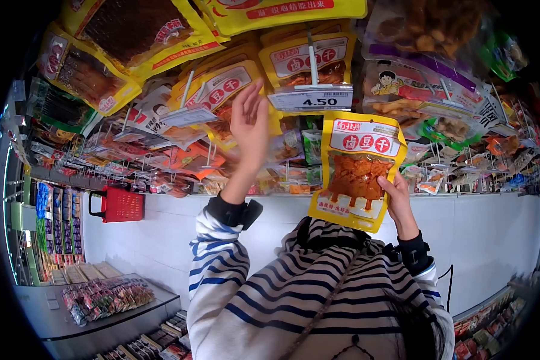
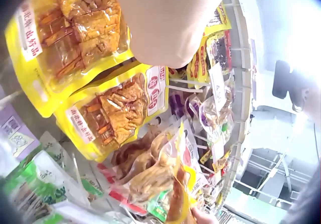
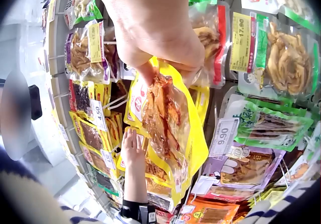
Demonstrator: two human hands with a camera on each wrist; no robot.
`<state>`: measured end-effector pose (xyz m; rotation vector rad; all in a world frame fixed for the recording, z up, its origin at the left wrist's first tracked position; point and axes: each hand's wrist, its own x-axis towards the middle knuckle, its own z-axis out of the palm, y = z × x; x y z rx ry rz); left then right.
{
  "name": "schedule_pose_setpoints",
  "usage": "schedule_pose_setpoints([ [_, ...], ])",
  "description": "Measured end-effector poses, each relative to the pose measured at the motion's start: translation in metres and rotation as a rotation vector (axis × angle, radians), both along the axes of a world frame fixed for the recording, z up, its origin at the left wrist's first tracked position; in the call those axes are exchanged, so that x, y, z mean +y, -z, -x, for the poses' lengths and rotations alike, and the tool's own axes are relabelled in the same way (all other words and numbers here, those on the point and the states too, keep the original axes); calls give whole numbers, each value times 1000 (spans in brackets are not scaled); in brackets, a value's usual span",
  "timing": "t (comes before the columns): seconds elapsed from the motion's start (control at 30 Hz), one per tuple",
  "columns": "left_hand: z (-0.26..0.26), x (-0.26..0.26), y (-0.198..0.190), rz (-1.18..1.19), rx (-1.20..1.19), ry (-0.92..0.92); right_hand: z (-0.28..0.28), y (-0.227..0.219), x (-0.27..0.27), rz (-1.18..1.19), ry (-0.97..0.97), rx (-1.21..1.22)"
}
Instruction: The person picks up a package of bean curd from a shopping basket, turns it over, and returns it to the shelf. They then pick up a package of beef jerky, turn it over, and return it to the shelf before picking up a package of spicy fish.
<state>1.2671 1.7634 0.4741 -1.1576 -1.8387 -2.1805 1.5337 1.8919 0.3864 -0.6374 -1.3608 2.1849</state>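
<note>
A yellow bag of braised dried tofu (image 1: 361, 171) is pinched at its edge between the thumb and fingers of my right hand (image 1: 396, 195). In the right wrist view the same bag (image 3: 168, 123) hangs below that right hand (image 3: 155, 38), its window showing reddish-brown pieces. My left hand (image 1: 249, 126) is raised, fingers extended and nothing in it, in front of matching yellow bags (image 1: 222, 90) hanging on the rack. The left wrist view has the left hand (image 2: 160, 23) overlapping two of those hanging bags (image 2: 120, 108).
A 4.50 price tag (image 1: 312, 99) sticks out on a hook above the held bag. Clear packs of snacks (image 1: 396, 90) hang to the right. A red shopping basket (image 1: 123, 204) stands on the floor at left, near a display table (image 1: 162, 297) bearing packets.
</note>
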Motion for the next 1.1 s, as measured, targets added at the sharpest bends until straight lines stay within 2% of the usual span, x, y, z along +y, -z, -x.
schedule_pose_setpoints([
  [0.07,-10,-11,19,72,8,-43,5,-3,-1,2,-12,5],
  [0.17,-36,-18,23,177,-233,265,11,-4,1,-33,-57,-2],
  [0.27,-41,-22,49,284,-500,529,20,-12,-1,-53,-110,5],
  [0.3,-44,-24,46,433,-473,521,24,-16,-3,-60,-133,14],
  [0.4,-54,-32,50,481,-574,600,35,-23,-9,-65,-207,32],
  [0.43,-53,-34,54,548,-521,576,38,-25,-11,-85,-226,36],
  [0.53,-54,-42,44,456,-552,521,48,-30,-15,-101,-292,12],
  [0.63,-48,-52,53,446,-488,446,57,-30,-14,-108,-354,-22],
  [0.73,-43,-63,52,462,-495,434,72,-48,-13,-69,-226,66],
  [0.77,-41,-66,53,474,-488,432,72,-41,-2,-28,-243,43],
  [0.9,-37,-76,48,622,-425,398,93,-73,5,-242,-214,98],
  [0.97,-27,-80,72,641,-368,423,102,-82,10,-332,-261,49],
  [1.1,-25,-75,73,609,-203,426,118,-98,11,-484,-239,-54],
])
